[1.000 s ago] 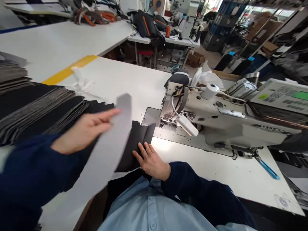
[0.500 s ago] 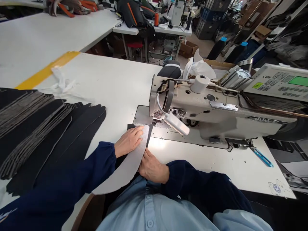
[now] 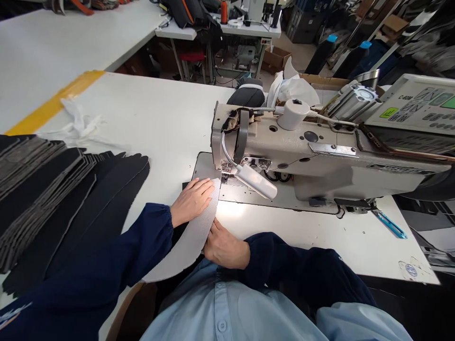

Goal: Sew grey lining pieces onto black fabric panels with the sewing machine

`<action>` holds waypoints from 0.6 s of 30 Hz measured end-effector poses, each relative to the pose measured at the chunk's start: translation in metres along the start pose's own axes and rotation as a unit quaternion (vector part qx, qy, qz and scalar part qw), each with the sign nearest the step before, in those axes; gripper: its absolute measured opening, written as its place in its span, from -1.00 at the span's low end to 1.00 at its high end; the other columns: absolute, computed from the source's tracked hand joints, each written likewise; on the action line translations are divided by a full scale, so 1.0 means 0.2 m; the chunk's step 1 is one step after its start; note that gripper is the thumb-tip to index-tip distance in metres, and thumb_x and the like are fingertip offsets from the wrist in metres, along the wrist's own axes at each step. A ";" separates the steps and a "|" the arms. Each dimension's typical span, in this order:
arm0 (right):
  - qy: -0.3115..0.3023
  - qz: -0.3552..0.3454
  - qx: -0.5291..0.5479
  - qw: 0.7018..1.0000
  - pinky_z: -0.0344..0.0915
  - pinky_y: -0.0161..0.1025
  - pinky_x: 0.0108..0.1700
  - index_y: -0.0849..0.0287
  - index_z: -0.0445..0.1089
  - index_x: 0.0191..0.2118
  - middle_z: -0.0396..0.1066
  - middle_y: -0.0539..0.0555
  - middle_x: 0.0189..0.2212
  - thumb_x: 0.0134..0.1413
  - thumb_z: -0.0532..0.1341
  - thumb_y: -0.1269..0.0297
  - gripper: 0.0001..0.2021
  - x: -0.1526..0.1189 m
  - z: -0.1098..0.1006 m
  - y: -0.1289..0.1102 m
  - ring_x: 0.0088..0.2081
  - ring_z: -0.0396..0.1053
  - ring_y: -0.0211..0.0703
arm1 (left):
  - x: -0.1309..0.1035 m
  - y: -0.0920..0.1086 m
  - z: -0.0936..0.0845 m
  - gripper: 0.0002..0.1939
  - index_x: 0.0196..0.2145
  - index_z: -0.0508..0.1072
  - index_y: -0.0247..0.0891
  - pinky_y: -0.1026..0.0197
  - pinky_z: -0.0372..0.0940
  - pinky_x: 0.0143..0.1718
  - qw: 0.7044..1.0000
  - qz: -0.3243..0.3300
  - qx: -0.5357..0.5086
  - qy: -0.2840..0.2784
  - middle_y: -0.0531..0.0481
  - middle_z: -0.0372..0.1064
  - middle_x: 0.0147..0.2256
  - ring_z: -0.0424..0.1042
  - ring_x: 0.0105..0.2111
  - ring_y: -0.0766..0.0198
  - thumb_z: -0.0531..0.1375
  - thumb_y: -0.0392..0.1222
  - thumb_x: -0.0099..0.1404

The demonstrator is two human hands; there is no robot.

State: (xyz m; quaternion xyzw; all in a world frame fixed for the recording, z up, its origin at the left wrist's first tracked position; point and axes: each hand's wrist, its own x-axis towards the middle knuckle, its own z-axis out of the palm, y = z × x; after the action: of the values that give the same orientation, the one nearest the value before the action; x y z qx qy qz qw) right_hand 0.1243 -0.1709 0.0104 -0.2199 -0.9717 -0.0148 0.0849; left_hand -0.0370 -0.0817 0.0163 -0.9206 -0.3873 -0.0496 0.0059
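Observation:
A long, curved, light grey fabric panel (image 3: 183, 248) lies over black fabric (image 3: 180, 233), its pointed far end close to the needle area of a sewing machine (image 3: 263, 139). My left hand (image 3: 193, 201) rests flat on the panel's upper part, fingers stretched toward the machine. Lower down, along the right edge, my right hand (image 3: 224, 244) has its fingers closed on the panel; its fingertips are partly hidden. A small white lamp (image 3: 256, 181) lights the machine's metal bed (image 3: 236, 193). The black fabric is mostly covered by the panel and my left hand.
Stacked dark fabric pieces (image 3: 103, 199) spread over the left of the white table (image 3: 152, 113). White scraps (image 3: 80, 121) lie behind them. A blue cutter (image 3: 390, 224) sits at the right, below the control panel (image 3: 415, 106). A dark rounded piece (image 3: 246, 96) stands behind the machine head.
The grey panel's tip has moved slightly forward toward the needle area, with my left hand on it. The black strip along its right edge no longer shows. The view has shifted a little.

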 end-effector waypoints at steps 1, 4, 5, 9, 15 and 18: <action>-0.001 0.002 0.003 1.000 0.11 0.39 0.15 0.40 0.43 -0.02 0.45 0.39 -0.10 0.21 0.08 0.46 -0.71 0.00 0.00 0.00 -0.02 0.37 0.20 | 0.00 0.00 0.00 -0.57 0.10 0.37 -0.34 -0.02 0.06 0.24 1.000 0.005 0.002 -0.002 -0.17 0.29 0.16 0.21 0.20 0.11 -0.11 -0.30 0.39; -0.007 0.006 0.012 1.000 0.12 0.36 0.16 0.42 0.42 -0.02 0.45 0.41 -0.10 0.20 0.09 0.46 -0.71 0.00 -0.01 0.00 -0.02 0.37 0.18 | 0.01 0.00 0.00 -0.58 0.09 0.38 -0.32 -0.01 0.06 0.24 1.000 0.018 0.006 -0.001 -0.16 0.30 0.16 0.23 0.19 0.13 -0.10 -0.32 0.39; -0.008 0.006 0.012 1.000 0.13 0.35 0.15 0.43 0.43 -0.04 0.45 0.40 -0.11 0.19 0.09 0.46 -0.72 0.00 0.00 0.01 -0.03 0.38 0.19 | 0.01 -0.01 0.00 -0.59 0.09 0.38 -0.32 -0.01 0.05 0.24 1.000 0.021 0.007 -0.001 -0.16 0.30 0.15 0.23 0.19 0.13 -0.10 -0.32 0.39; -0.009 0.009 0.007 1.000 0.12 0.34 0.15 0.43 0.44 -0.09 0.46 0.38 -0.15 0.20 0.10 0.45 -0.75 0.00 0.01 0.03 -0.06 0.38 0.19 | 0.04 -0.01 0.01 -0.60 0.10 0.36 -0.33 0.00 0.05 0.24 1.000 0.029 0.010 0.002 -0.13 0.29 0.17 0.22 0.19 0.12 -0.09 -0.33 0.40; -0.003 0.038 0.007 0.999 0.13 0.35 0.13 0.42 0.43 -0.05 0.45 0.40 -0.13 0.21 0.05 0.48 -0.72 -0.01 0.03 0.09 -0.05 0.35 0.19 | 0.13 -0.02 0.03 -0.62 0.10 0.35 -0.38 0.13 0.13 0.16 0.999 0.046 0.002 -0.006 -0.19 0.33 0.12 0.21 0.20 0.13 -0.05 -0.31 0.41; -0.005 0.048 0.009 0.999 0.18 0.31 0.10 0.42 0.42 -0.02 0.45 0.39 -0.12 0.21 0.03 0.48 -0.69 -0.01 0.03 0.09 -0.06 0.35 0.18 | 0.15 -0.01 0.02 -0.63 0.09 0.36 -0.39 0.12 0.17 0.11 0.999 0.047 0.010 -0.014 -0.23 0.35 0.10 0.22 0.20 0.11 -0.05 -0.29 0.41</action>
State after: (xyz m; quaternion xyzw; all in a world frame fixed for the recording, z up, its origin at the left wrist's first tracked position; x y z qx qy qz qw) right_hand 0.1329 -0.1552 0.0039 -0.2657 -0.9605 -0.0005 0.0825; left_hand -0.0174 -0.0584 0.0146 -0.9385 -0.3436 -0.0322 0.0120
